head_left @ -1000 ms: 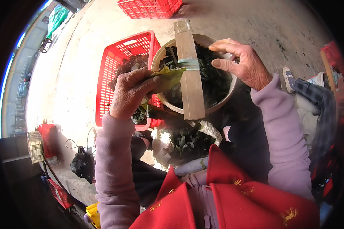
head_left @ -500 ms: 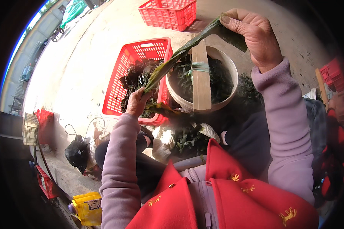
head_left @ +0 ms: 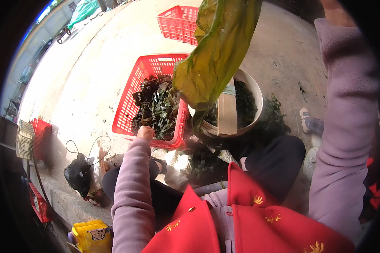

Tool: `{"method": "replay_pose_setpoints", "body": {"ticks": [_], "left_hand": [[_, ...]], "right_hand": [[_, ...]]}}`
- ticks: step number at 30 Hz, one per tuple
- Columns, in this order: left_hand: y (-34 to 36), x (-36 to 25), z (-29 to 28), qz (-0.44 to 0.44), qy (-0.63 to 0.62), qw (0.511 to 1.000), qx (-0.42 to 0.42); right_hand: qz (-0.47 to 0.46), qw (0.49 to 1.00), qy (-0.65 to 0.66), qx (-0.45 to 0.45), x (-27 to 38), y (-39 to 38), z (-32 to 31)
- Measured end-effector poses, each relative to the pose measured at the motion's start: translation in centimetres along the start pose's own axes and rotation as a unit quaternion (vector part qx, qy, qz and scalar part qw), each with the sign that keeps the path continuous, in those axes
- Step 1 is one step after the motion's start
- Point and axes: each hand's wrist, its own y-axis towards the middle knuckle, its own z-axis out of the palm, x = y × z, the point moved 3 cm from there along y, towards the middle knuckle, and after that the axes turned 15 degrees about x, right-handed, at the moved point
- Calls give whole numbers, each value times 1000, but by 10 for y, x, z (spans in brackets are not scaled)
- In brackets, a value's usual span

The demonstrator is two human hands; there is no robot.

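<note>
My left hand is closed at the near inner edge of a red perforated basket holding dark, leafy seaweed; what its fingers grip is hidden. My right hand is raised at the top right, fingers out of the frame. A wide, yellow-green seaweed frond hangs from the top edge over the basket's right side and the pail, its upper end unseen. The round pale pail contains dark seaweed, and a wooden board lies across it.
A second red crate stands farther back on concrete. More crates, a black bag with cord and a yellow bag are at left. Seaweed spreads on pale sacking before me. Another person's shoe shows at right.
My right hand has risen sharply toward the upper edge; the frond stretched between both hands now hangs high and broad. My left hand has dropped to the basket's near edge.
</note>
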Motion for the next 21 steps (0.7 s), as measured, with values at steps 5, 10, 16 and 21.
{"method": "replay_pose_setpoints", "body": {"ticks": [5, 10, 16, 21], "left_hand": [[-54, -90, -47, 307, -317, 895, -71], [-149, -195, -54, 537, -320, 766, 149], [-186, -217, -30, 419, -383, 797, 206], [-195, -205, -31, 425, -538, 683, 249]], "right_hand": [[25, 999, 27, -10, -3, 10, 21], [59, 995, 74, -10, -13, 0, 55], [46, 986, 114, 110, -44, -18, 57], [275, 937, 94, 194, -128, -90, 66]]}}
